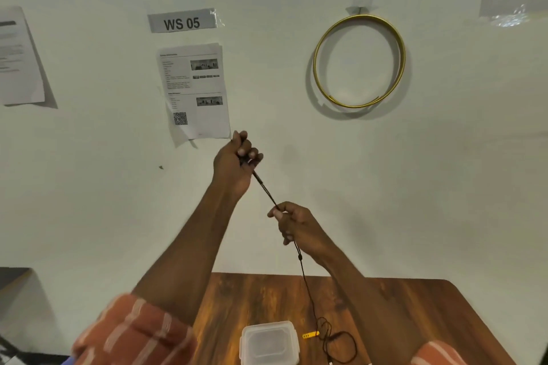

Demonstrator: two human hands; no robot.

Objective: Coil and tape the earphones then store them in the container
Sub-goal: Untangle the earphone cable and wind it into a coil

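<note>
My left hand (pixel 237 161) is raised high in front of the wall, closed around the earbud end of the black earphones (pixel 305 278). Their cord runs down and to the right, taut, into my right hand (pixel 292 222), which pinches it between thumb and fingers. Below that hand the cord hangs to the wooden table (pixel 400 314), where its loose end lies in a tangle to the right of the container. The clear plastic container (pixel 269 342) sits at the table's near edge with its lid on. A small yellow piece of tape (pixel 310 335) lies just to its right.
A white wall stands right behind the table. On it hang a gold ring (pixel 359 61), a "WS 05" label (pixel 182 21) and printed sheets (pixel 194 90). A dark surface (pixel 13 275) shows at the far left.
</note>
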